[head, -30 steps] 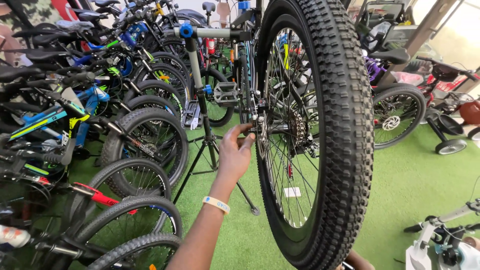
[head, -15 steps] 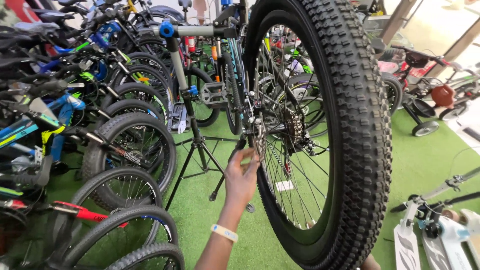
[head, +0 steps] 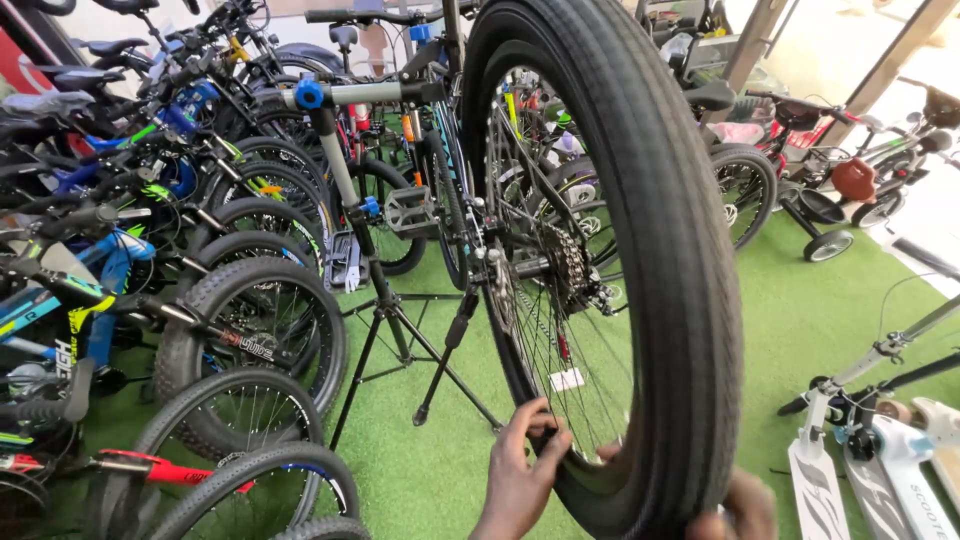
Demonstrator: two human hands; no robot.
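Gripping the rear wheel [head: 640,250] low down in the head view: left hand [head: 522,478] is at the bottom of the frame, fingers curled over the rim and tyre sidewall on the spoke side, closed on it. Right hand [head: 735,508] is only partly visible at the bottom edge, pressed against the outer tread of the same tyre; cannot tell whether its grip is closed. Wheel is upright, close to the camera, fills the centre of the frame, knobby black tyre, cassette [head: 567,265] at the hub. Bike hangs on a black repair stand [head: 385,300] with tripod legs on green turf floor [head: 810,310]. Pedal [head: 408,212] sits just left of the wheel. Row of parked bikes [head: 180,250] on the left, white scooters [head: 880,440] bottom right.
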